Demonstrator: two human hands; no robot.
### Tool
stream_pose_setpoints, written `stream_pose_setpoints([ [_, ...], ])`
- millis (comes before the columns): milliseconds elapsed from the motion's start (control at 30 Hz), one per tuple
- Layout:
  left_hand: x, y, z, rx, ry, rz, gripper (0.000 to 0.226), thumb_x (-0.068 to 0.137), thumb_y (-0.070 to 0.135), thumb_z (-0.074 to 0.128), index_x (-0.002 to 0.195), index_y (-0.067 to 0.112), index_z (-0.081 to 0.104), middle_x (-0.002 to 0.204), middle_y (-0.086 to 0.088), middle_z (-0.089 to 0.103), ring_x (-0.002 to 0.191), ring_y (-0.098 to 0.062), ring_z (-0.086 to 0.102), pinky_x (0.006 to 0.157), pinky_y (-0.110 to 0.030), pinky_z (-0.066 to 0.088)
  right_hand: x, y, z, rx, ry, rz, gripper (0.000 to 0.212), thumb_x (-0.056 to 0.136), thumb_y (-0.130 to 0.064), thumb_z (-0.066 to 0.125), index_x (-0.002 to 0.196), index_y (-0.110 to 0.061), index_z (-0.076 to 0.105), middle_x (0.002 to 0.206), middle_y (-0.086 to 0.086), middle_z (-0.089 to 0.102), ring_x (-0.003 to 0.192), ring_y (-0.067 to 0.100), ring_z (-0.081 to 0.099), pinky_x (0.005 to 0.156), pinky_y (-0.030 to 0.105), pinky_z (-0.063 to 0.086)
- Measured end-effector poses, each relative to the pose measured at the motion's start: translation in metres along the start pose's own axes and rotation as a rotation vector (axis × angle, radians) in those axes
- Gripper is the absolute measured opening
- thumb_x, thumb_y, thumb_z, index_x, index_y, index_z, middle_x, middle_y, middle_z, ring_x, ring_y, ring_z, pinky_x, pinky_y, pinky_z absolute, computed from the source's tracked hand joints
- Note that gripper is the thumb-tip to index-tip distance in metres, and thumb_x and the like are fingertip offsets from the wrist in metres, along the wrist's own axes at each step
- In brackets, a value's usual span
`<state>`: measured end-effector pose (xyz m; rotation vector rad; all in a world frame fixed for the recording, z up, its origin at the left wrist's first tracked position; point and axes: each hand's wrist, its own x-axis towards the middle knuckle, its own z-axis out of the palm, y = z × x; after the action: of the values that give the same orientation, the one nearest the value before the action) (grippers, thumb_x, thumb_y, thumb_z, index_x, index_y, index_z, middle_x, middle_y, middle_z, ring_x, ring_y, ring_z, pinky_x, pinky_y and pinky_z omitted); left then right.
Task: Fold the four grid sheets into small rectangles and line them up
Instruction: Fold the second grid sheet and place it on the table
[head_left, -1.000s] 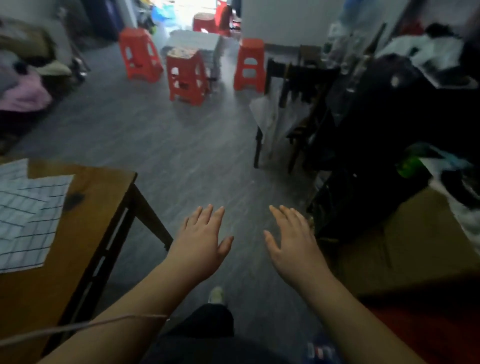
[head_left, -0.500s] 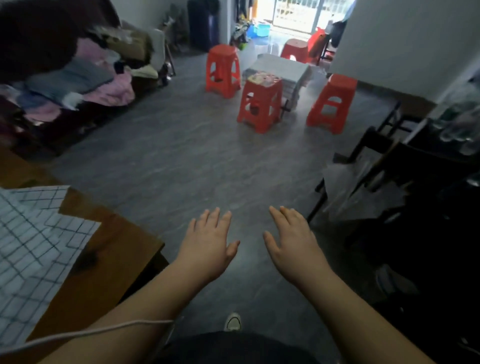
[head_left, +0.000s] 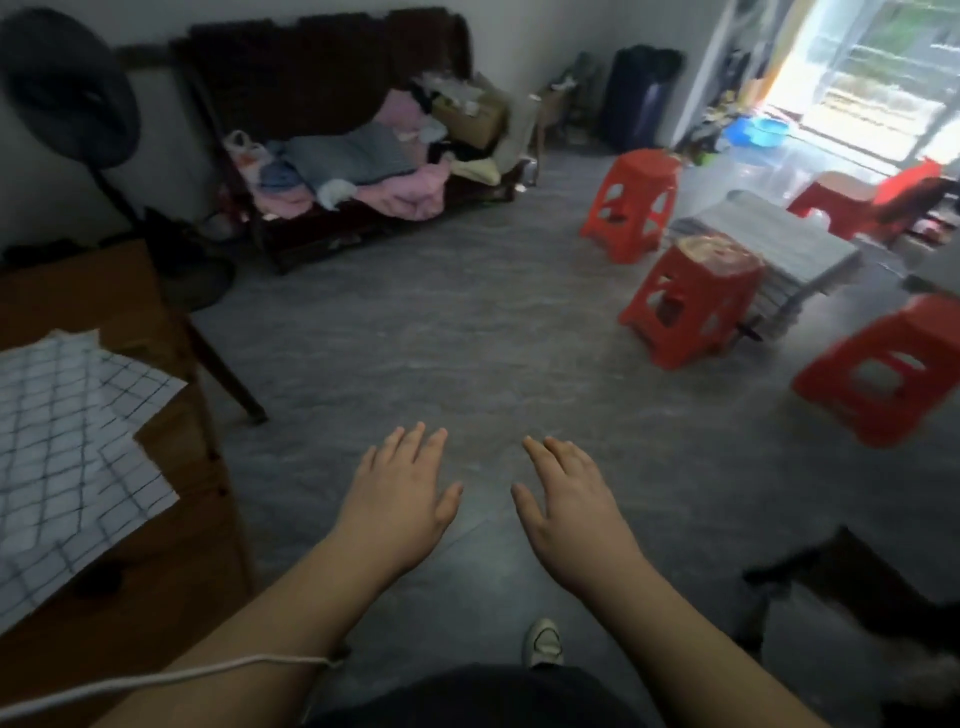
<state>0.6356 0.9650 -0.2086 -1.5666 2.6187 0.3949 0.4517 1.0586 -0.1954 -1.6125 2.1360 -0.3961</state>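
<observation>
Nearest the camera, a dark-clothed lap (head_left: 467, 699) fills the bottom edge, with the toe of a white shoe (head_left: 543, 640) on the floor just beyond it and a white cord (head_left: 156, 682) trailing across the left forearm. Both forearms reach forward over the grey floor (head_left: 441, 338). The left hand (head_left: 400, 501) and the right hand (head_left: 574, 512) are held palm-down side by side, a small gap between the thumbs, fingers straight and a little spread, and neither holds or touches anything. To the left stands a wooden table (head_left: 176, 566), and on it lie the grid sheets (head_left: 62, 441), flat, unfolded and overlapping at skewed angles, one corner reaching the table's far edge; how many there are cannot be counted, since they run out of the picture. They are well apart from both hands. At the lower right is a dark, blurred shape (head_left: 857, 587) that cannot be made out. Farther out on the right stand red plastic stools (head_left: 691, 312) around a low grey table (head_left: 774, 244). Against the far wall is a dark wooden sofa (head_left: 322, 67) heaped with pink and grey clothes (head_left: 363, 161), with a standing fan (head_left: 67, 88) at its left, a dark suitcase (head_left: 641, 98) at its right, and a blue basin (head_left: 769, 127) by the bright doorway
</observation>
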Motion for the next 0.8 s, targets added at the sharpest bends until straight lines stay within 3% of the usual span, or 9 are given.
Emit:
stream_pose_setpoints([
  [400,0.047,-0.055,-0.046,-0.142,0.147,-0.573,0.071,0.1,0.057,0.038,0.159,0.025,0.015,0.167,-0.002,0.018,0.153,-0.022,0.016,0.123,-0.044,0.019,0.188,-0.071,-0.017,-0.053,-0.264,-0.537,0.059,0.105,-0.046,0.04,0.158,-0.023,0.028,0.163,0.001,0.03,0.151,0.021,0.017,0.123,0.032,0.014],
  [567,0.063,-0.121,-0.048,-0.203,0.215,-0.767,0.071,0.099,0.057,0.038,0.159,0.026,0.016,0.166,-0.001,0.018,0.153,-0.021,0.015,0.124,-0.045,0.018,0.257,-0.141,0.021,-0.084,-0.332,-0.705,0.058,0.104,-0.046,0.042,0.156,-0.022,0.032,0.16,0.0,0.034,0.15,0.022,0.022,0.122,0.037,0.022],
  [800,0.083,-0.238,-0.06,-0.306,0.259,-0.995,0.07,0.1,0.057,0.037,0.159,0.028,0.014,0.167,0.001,0.014,0.154,-0.02,0.011,0.124,-0.044,0.013,0.342,-0.279,0.085,-0.182,-0.457,-0.931,0.058,0.104,-0.046,0.042,0.156,-0.022,0.031,0.159,-0.001,0.034,0.149,0.02,0.022,0.122,0.033,0.018],
])
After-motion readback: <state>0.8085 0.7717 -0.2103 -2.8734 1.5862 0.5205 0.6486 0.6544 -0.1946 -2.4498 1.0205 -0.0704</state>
